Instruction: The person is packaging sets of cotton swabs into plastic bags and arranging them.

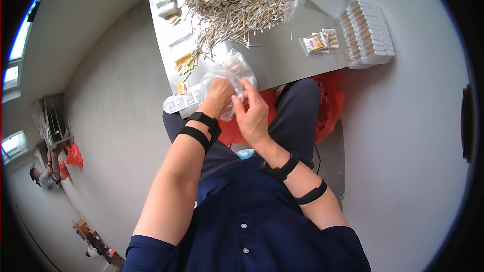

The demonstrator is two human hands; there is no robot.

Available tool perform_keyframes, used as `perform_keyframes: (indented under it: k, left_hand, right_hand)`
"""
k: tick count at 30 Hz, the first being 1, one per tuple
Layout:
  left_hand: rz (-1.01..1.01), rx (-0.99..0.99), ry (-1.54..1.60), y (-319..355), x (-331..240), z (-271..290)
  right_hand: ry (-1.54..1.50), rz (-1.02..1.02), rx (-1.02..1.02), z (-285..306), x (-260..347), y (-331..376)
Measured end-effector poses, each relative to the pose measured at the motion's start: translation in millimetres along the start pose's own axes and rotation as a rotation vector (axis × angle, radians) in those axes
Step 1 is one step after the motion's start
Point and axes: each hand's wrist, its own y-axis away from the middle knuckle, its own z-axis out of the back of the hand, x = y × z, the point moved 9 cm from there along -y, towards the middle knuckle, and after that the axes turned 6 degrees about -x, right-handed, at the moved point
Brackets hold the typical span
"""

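A clear plastic bag (205,86) is at the table's near edge, above my lap. My left hand (221,93) reaches into its mouth, and the film blurs and covers its fingers. Inside the bag, past that hand, a bundle of cotton swabs (234,64) shows through the plastic. My right hand (252,116) pinches the bag's rim from the right, its fingers bent toward the left hand. Just left of the bag lie a white printed label strip (180,102) and a small yellow card (183,88).
A big heap of loose cotton swabs (237,0) covers the table's far part. Yellow cards (185,64) lie at the left. At right are a small swab packet (315,43) and stacked packed swabs (367,32). Red plastic (330,106) hangs below the table (282,63).
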Motion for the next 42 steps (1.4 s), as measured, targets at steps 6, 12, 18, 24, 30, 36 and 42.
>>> perform_keyframes:
  k: [6, 12, 18, 24, 30, 36, 42]
  left_hand:
    - [-0.399, -0.325, 0.041, -17.1, -12.2, -27.3]
    - [0.192, -0.176, 0.578, -15.9, 83.0, -93.0]
    - [0.212, -0.282, 0.049, 2.4, 8.5, 33.0]
    - [0.198, -0.395, 0.371, 5.0, 30.1, 3.7]
    - [0.227, -0.374, 0.233, 12.6, 16.9, 24.2]
    - [0.17, -0.208, -0.129, 12.3, 10.1, 17.0]
    - [0.159, -0.262, -0.041, 22.3, -12.4, 23.0]
  right_hand:
    - [0.003, 0.188, -0.057, -0.2, 23.1, 8.0]
    - [-0.114, 0.093, 0.003, -6.6, 19.8, 10.6]
    - [0.091, -0.003, -0.19, 40.2, -21.5, -20.4]
    - [0.205, -0.157, 0.05, 0.3, -113.0, -50.5]
    - [0.363, 0.042, 0.059, -17.3, -126.5, -50.3]
    - [0.386, 0.045, 0.048, -20.3, -116.1, -47.1]
    - [0.402, 0.005, 0.057, -17.1, -120.8, -46.9]
